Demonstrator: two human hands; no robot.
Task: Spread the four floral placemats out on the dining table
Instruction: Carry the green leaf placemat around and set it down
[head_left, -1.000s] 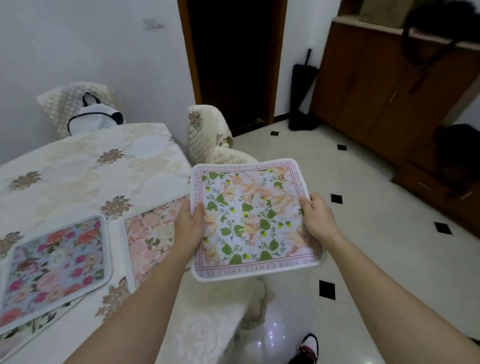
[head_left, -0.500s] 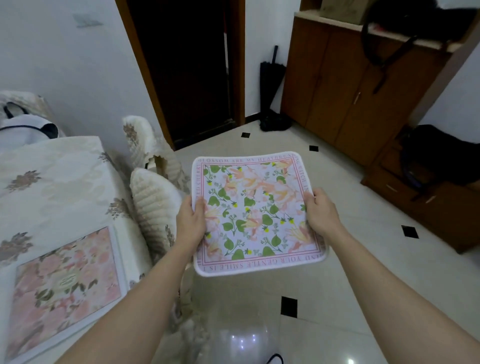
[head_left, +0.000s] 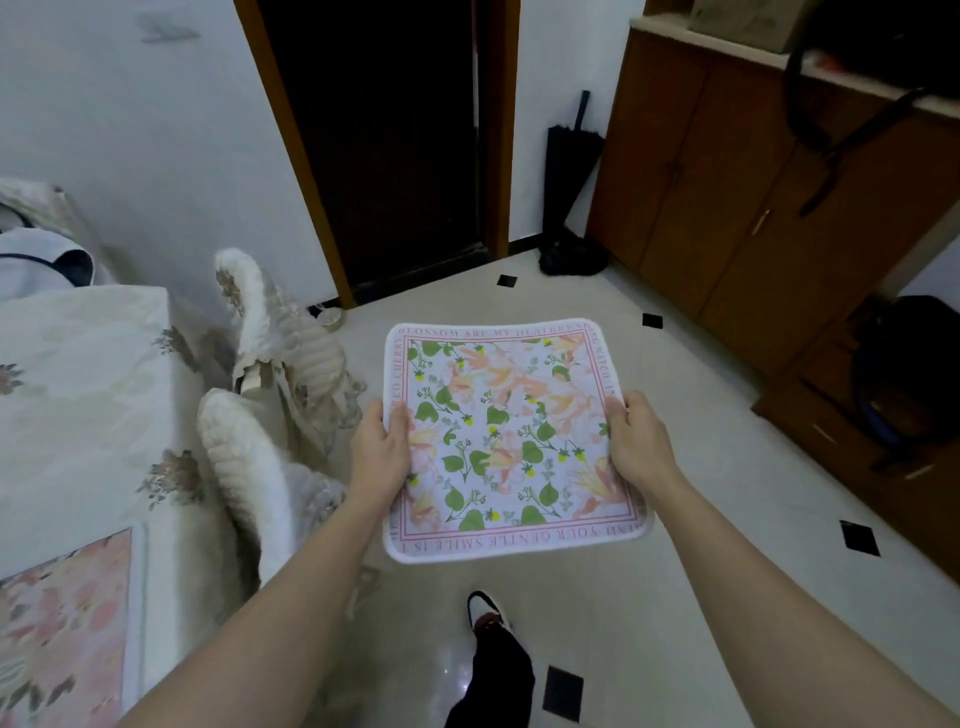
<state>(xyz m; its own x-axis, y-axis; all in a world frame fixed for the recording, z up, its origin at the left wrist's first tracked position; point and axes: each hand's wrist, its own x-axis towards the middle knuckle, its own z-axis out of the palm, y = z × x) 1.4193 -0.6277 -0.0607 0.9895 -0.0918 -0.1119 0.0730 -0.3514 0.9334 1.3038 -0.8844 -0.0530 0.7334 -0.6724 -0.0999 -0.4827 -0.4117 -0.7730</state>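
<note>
**Floral placemat**, green leaf and peach blossom print, lettered pink border, white trim.

**Head view.**
- Location: held flat and roughly level in the air over the tiled floor, to the right of the dining table and apart from it. It is not yet laid.
- Grip: the left hand pinches the left edge and the right hand pinches the right edge. Each thumb lies on top of the mat. The fingers are curled underneath and mostly hidden, clamped on the mat.
- Change: a second ago the mat hung at the table's corner, with the table filling the left of the frame and a blue-red mat plainly in sight. The view now swings right. The table shrinks to the left margin and only the pink placemat shows, at the lower left. Both hands keep the same hold on the mat.
- Also new in frame: a shoe stepping forward below the mat, and two cushioned chairs between the mat and the table.
- Also present: dark doorway, folded umbrella, wooden cabinet.
- Reading: the person appears to be walking round the chairs toward the table's far end. This mat is probably among the last to place, and it needs a bare stretch of cloth, which shows beyond the pink mat.
</note>
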